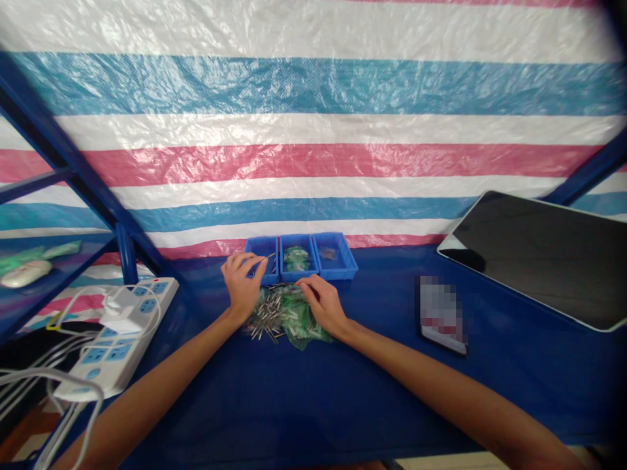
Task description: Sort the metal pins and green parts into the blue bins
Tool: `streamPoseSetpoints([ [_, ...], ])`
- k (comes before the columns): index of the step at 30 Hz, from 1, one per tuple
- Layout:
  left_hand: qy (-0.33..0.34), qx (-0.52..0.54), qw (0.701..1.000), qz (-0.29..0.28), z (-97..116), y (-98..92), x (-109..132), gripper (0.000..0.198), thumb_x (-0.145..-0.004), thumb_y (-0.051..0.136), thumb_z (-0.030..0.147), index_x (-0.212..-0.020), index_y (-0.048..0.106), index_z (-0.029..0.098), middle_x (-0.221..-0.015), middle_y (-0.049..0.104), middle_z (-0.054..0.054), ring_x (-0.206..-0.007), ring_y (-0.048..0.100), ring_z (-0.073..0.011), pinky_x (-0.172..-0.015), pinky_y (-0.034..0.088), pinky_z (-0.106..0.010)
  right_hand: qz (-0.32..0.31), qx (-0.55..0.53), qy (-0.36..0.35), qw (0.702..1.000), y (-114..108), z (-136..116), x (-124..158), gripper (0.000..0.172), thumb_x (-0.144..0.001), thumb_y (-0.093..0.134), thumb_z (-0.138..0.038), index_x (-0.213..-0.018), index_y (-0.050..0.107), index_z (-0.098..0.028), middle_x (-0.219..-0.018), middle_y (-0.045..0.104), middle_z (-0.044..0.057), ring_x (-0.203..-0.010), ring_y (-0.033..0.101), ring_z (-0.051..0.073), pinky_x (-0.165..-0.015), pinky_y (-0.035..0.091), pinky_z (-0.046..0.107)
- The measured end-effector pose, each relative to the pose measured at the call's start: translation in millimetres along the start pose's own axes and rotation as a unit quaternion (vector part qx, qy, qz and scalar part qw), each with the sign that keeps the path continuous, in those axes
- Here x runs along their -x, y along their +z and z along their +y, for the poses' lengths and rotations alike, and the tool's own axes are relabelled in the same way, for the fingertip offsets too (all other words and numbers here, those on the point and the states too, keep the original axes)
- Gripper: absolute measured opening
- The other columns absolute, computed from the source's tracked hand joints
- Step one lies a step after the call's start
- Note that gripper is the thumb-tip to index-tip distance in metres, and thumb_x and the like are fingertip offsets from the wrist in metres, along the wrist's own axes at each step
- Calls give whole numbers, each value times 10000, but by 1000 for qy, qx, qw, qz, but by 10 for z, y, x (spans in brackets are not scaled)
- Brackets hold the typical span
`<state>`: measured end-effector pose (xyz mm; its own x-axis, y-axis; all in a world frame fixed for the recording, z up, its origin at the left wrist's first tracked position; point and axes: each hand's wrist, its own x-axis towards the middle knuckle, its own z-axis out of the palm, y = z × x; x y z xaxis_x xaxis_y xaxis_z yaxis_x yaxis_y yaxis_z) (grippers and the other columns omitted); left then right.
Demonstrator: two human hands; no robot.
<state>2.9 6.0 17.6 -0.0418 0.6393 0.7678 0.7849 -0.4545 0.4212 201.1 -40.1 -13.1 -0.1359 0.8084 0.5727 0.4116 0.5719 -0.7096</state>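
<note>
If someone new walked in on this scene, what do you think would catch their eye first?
Probably the glossy striped plastic sheet, whose white, blue and red bands fill the background. Next might be the heap of thin metal pieces beside crumpled green plastic at the center, between the left hand and right hand. The large dark panel with a pale rim also stands out at the far right.

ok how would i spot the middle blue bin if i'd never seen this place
Find the dark blue table with a striped sheet behind it. Near its far edge, the middle blue bin stands in a row of three. Its heap of greenish packets sets it apart from both neighbours.
</note>
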Motion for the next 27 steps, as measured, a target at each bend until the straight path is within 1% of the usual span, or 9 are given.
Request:
streamPoseSetpoints([
  [4,-20,-46,998,-38,-33,30,-85,218,-837,583,377,-987,675,249,-1050,613,-51,-1065,507,-240,-958,323,-420,-3,-1,0,1000,4,-1,0,296,-953,388,-318,-941,648,-176,-800,614,39,-739,558,155,-713,419,266],
  [7,-18,-34,997,-67,-23,46,-85,290,-857,548,365,-1110,622,246,-1117,573,-64,-1116,486,-250,-985,327,-438,-4,1,2,1000,4,-15,5,293,-951,391,-320,-932,647,-178,-795,611,37,-730,555,155,-705,418,270],
  [12,28,48,992,-114,57,-98,-66,224,-891,493,315,-1014,654,218,-1126,573,-59,-1101,511,-212,-995,379,-395,19,18,16,1000,-60,-36,-51,276,-939,406,-324,-933,643,-182,-765,597,32,-663,529,149,-643,414,268],
  [15,76,104,973,-193,65,-285,-41,234,-909,468,307,-974,663,195,-995,631,-59,-975,580,-176,-929,442,-327,15,37,22,999,-176,-58,-159,237,-924,434,-306,-965,633,-184,-836,611,40,-644,525,138,-626,426,262],
  [18,147,110,928,-324,-15,-469,46,302,-888,509,372,-1130,610,222,-1129,610,-67,-1073,558,-189,-987,423,-332,-60,92,12,994,-311,-89,-216,211,-909,471,-311,-953,637,-187,-840,615,46,-724,558,160,-692,454,288],
  [20,187,86,895,-397,-104,-553,134,509,-817,583,484,-1267,517,256,-1292,522,-85,-1199,484,-235,-1036,388,-376,-138,128,-32,982,-383,-95,-169,240,-903,491,-341,-1013,633,-180,-943,622,76,-902,565,200,-814,457,340],
  [22,210,51,873,-437,-192,-593,219,739,-731,625,585,-1364,402,274,-1415,399,-107,-1292,390,-289,-1074,333,-439,-216,164,-98,958,-429,-73,-60,397,-869,538,-433,-1162,586,-170,-1130,577,128,-1066,518,246,-923,420,414],
  [24,226,33,856,-463,-252,-590,279,845,-698,616,638,-1408,317,289,-1473,310,-112,-1343,313,-317,-1097,281,-478,-273,199,-151,929,-449,-25,65,625,-808,574,-546,-1303,492,-175,-1305,474,168,-1230,404,310,-1008,343,496],
  [27,233,15,836,-497,-272,-539,315,876,-720,568,662,-1439,220,301,-1506,245,-97,-1379,245,-317,-1116,230,-486,-292,230,-162,914,-432,58,186,783,-787,545,-622,-1413,352,-194,-1444,332,167,-1345,258,336,-1067,262,532],
])
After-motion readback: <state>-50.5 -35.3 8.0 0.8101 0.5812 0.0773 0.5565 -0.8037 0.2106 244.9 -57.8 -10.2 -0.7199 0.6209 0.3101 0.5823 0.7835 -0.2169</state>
